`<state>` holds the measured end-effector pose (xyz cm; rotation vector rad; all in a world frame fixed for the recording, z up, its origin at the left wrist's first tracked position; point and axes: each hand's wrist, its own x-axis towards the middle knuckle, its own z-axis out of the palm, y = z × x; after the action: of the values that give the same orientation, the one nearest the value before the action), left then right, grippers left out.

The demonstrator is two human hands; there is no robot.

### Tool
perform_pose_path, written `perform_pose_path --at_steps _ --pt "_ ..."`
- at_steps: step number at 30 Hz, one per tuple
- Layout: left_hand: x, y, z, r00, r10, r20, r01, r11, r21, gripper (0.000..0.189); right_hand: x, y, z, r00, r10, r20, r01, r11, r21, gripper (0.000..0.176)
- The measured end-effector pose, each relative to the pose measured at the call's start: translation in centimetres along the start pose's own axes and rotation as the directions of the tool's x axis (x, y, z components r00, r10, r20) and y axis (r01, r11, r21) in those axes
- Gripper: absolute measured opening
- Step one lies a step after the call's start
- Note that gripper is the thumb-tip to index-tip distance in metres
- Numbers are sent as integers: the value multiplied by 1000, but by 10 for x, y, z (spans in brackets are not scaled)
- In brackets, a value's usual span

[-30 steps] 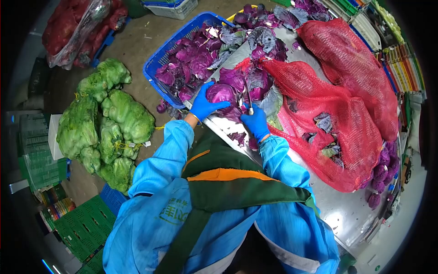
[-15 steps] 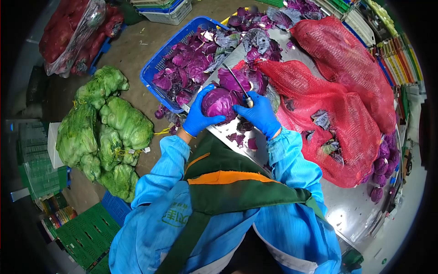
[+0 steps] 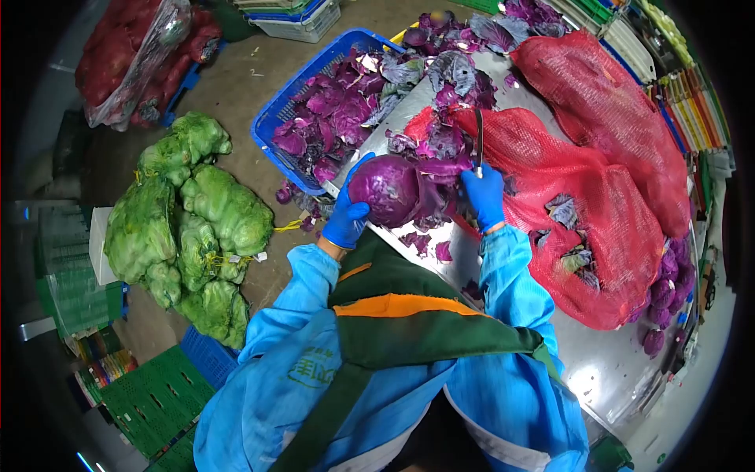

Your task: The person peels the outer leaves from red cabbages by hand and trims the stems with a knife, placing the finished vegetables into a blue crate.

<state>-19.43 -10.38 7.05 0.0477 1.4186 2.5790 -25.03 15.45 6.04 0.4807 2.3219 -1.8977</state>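
Note:
A round purple cabbage [image 3: 384, 191] is held at its left side by my left hand [image 3: 346, 215] in a blue glove, over the near edge of the metal table [image 3: 578, 346]. My right hand [image 3: 483, 195], also gloved in blue, is closed around the handle of a knife [image 3: 479, 141], whose blade points away from me. Loose purple leaves [image 3: 434, 200] stretch from the cabbage toward my right hand; whether its fingers also pinch one is unclear. Trimmed leaf pieces lie on the metal below the cabbage.
Behind the cabbage stands a blue basket [image 3: 263, 118] full of purple leaves. Red mesh sacks [image 3: 621, 204] cover the table's right side, with more purple cabbages [image 3: 668, 283] beyond. Bagged green vegetables [image 3: 224, 208] sit on the floor at left, near green crates [image 3: 157, 401].
My right hand has moved right, away from the cabbage, with the knife now pointing straight away. Leaves on the cabbage's right side are pulled outward. The view has shifted slightly.

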Motion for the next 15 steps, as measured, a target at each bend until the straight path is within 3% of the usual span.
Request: perform_pose_path --at_steps 1,3,4,5,7,9,10,14,15 --pt "0 1 4 997 -69 -47 55 968 -243 102 -4 3 2 1000 -6 6 6 1000 3 16" --pt "4 3 5 994 -68 -86 45 966 -255 99 -26 -13 11 916 -388 -103 334 878 -344 30" --pt "9 3 2 997 -19 -81 7 989 -149 99 -35 -23 18 941 -332 -73 318 936 -154 47" --pt "13 3 0 997 25 -70 -28 999 -42 98 -55 -70 14 996 -85 35 92 924 -370 56" --pt "19 6 -2 995 73 -62 -70 996 50 102 -59 -71 24 945 -285 159 315 925 -215 58" --pt "22 11 -2 978 208 -11 -183 883 432 108 -57 -68 36 930 -322 180 351 922 -164 56" --pt "23 10 -6 971 238 27 -221 845 487 113 -54 -67 39 908 -361 213 390 914 -113 54" --pt "19 16 -2 956 288 53 -266 779 567 110 -50 -84 34 936 -242 257 293 939 -182 36" --pt "18 13 -5 969 247 9 -220 845 488 110 -46 -79 35 935 -242 258 293 939 -182 36"
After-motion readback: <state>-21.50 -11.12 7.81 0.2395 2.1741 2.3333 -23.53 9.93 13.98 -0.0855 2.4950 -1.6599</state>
